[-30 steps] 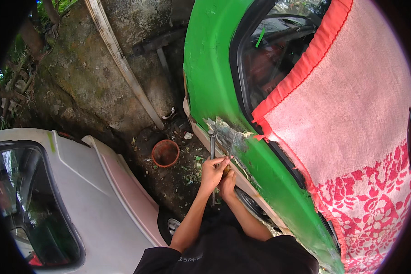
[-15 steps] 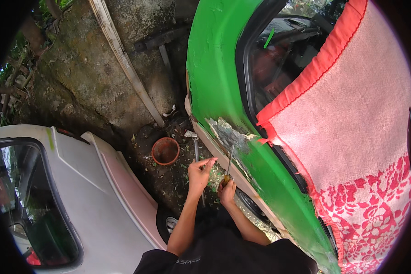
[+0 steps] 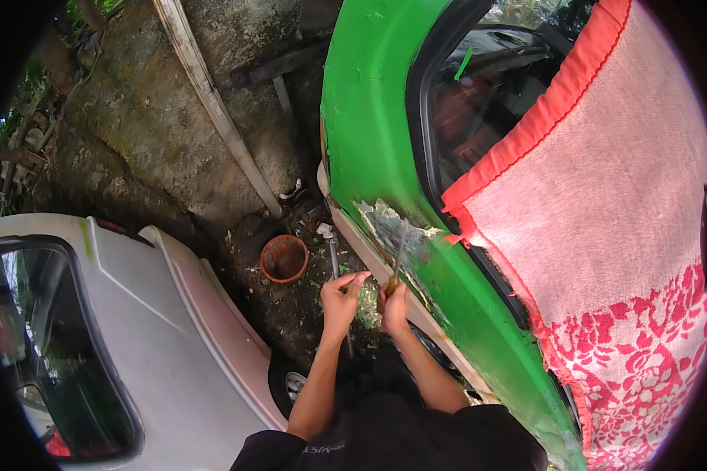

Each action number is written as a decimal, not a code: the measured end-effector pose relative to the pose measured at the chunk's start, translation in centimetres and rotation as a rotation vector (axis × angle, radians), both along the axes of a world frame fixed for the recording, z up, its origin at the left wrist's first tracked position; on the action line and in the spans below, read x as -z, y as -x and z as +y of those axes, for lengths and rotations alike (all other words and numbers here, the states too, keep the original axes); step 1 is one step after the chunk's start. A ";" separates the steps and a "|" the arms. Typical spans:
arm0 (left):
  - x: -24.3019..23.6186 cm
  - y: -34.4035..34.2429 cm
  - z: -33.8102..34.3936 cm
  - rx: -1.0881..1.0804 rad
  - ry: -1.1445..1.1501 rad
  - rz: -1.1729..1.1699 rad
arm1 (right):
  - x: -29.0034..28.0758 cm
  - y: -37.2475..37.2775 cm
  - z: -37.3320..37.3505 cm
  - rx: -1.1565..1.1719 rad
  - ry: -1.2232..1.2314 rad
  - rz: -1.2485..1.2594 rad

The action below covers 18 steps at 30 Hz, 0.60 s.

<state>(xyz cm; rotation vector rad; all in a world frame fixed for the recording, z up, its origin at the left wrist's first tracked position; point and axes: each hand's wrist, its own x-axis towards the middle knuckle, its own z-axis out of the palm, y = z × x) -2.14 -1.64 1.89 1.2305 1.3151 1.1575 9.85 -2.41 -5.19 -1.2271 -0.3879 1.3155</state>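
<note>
My right hand (image 3: 393,306) grips a screwdriver-like tool (image 3: 393,286) by its yellowish-brown handle; its thin metal shaft points up and looks blurred. That shaft crosses in front of a bare grey patch (image 3: 393,233) with flaking edges on the green car body (image 3: 377,118); whether the tip touches it I cannot tell. Beside it, to the left, my left hand (image 3: 340,300) is closed, thumb and forefinger pinched together. A hammer (image 3: 334,255) shows through this hand, its head above the fingers and the handle's lower end below, near my wrist.
A pink patterned towel (image 3: 605,196) covers part of the green car. On the left stands a silver-white car (image 3: 157,322). An orange-brown pot (image 3: 284,260) sits on the littered ground between them. Behind it a long pale strip (image 3: 220,106) leans across the mossy concrete.
My right hand has risen slightly with the screwdriver-like tool, whose shaft has turned blurry. My left hand and the hammer have shifted only a little.
</note>
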 end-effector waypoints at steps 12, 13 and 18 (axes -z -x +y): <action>2.6 0.3 -0.2 -0.016 -0.075 0.037 | 2.3 2.1 -1.6 0.049 0.092 -0.048; 2.1 0.2 -0.2 -0.017 -0.054 0.026 | 2.1 0.9 0.3 -0.012 -0.009 0.049; -0.5 0.2 -0.9 0.001 0.041 0.021 | 3.0 1.8 -2.6 0.025 0.071 0.046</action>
